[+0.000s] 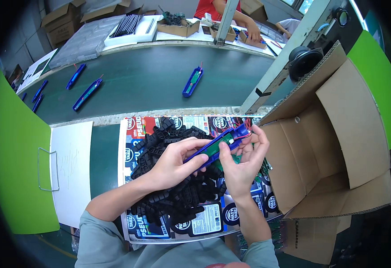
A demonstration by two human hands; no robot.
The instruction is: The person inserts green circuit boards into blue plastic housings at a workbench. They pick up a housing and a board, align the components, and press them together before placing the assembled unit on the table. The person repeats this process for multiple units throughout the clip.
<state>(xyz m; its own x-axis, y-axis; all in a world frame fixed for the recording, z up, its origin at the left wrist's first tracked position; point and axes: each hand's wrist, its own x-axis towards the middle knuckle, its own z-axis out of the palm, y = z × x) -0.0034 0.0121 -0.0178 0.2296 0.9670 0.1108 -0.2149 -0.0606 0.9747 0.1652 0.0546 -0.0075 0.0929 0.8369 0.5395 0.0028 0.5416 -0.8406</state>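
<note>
Thumbs and fingers of left hand [172, 163] and right hand [243, 172] pinch a blue-cased green board [214, 147] above a printed sheet [207, 223], near its far right corner. Black parts [179, 196] heap toward its left edge; a carton [289, 172] flanks its right. Beyond, a green belt [137, 80] carries blue casings [193, 82].

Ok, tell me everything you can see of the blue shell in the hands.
The blue shell is long, narrow and plastic-looking, its open side facing up. A green board lies along its inside, with a small white part toward the upper-right end, where thin wires show. It is held slanted above black parts, rising rightward in the picture. The left hand grips its lower-left end; the right hand has its thumb against the board. Its underside is hidden.
</note>
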